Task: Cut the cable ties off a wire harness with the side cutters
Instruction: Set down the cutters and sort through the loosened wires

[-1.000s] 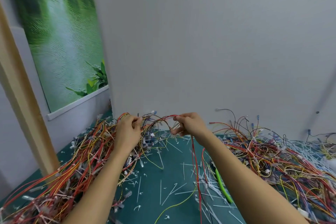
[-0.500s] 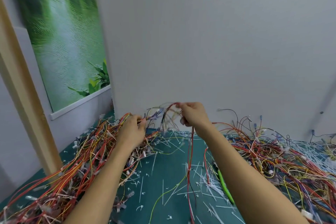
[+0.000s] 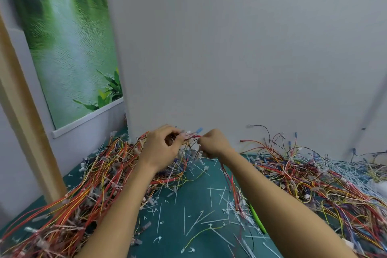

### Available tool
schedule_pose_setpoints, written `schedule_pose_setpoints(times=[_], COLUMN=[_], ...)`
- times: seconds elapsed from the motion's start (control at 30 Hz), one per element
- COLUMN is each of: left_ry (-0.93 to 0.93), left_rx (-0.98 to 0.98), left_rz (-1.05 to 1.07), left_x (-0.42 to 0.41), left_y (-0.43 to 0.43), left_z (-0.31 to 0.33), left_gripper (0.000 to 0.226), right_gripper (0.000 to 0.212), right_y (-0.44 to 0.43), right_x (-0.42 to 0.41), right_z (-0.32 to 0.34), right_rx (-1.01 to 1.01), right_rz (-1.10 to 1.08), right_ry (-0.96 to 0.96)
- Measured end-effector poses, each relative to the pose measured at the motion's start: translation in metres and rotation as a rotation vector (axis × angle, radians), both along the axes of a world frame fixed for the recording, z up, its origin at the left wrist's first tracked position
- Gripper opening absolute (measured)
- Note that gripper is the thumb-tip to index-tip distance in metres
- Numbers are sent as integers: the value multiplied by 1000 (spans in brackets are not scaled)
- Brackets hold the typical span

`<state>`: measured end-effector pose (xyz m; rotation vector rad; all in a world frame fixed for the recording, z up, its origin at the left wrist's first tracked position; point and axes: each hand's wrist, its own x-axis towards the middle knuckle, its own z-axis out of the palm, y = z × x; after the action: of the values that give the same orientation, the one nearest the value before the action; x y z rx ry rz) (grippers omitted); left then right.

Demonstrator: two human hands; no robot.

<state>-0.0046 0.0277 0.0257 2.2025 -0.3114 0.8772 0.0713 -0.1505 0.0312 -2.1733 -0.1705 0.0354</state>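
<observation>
The left hand (image 3: 161, 150) and right hand (image 3: 214, 142) each pinch the wire harness (image 3: 191, 137) with curled fingers; it bunches between them, red wires trailing below the right wrist. They have drawn closer together than before.

Pinched between left hand (image 3: 161, 148) and right hand (image 3: 213, 144), close together above green tabletop (image 3: 188, 201): wire harness (image 3: 191, 137), red strands hanging below right hand. Scattered on tabletop: cut cable ties (image 3: 211, 189), wire piles (image 3: 94, 184) either side, green tool handle (image 3: 256, 218) beside right forearm.
</observation>
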Motion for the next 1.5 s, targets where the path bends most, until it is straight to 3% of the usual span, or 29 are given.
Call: schedule_pose_setpoints(times=[0.13,0.2,0.33,0.47,0.6,0.73,0.83,0.97,1.03,1.1,1.13,1.27,1.37,1.5], left_ry=[-13,43,135,108,149,130,141,250,256,203,169,68,23,-20], left_rx=[-71,-86,-88,25,105,13,-172,-601,-911,-1152,-1179,-845,-467,-195], left_rz=[111,249,359,316,308,230,78,-166,-311,-367,-324,38,247,357], left_x=[-2,1,8,10,9,7,4,2,4,7,9,14,15,10], left_y=[33,45,44,34,23,11,5,6,19,38,47,61,67,64], left_z=[-2,-7,-8,-11,-9,0,5,1,-2,-2,-3,-9,-12,-13], left_gripper=[37,45,45,23,20,18,13,15,18,19,19,19,13,18], right_gripper=[19,20,21,20,21,31,30,33,30,24,23,25,28,30], right_y=[-35,-47,-47,-36,-28,-21,-11,-2,-8,-21,-29,-51,-53,-50], right_x=[18,19,2,-14,-20,-22,-23,-19,-14,-7,-4,1,-3,-6], right_z=[16,27,45,49,41,25,8,-11,-13,-10,-8,9,19,23], right_rx=[733,896,847,744,657,443,179,-29,42,288,443,843,947,1025], right_rz=[-269,-217,-18,29,47,67,130,104,12,-102,-146,-127,-58,34], right_ry=[116,147,46,-53,-75,-54,31,87,99,144,166,73,-60,-99])
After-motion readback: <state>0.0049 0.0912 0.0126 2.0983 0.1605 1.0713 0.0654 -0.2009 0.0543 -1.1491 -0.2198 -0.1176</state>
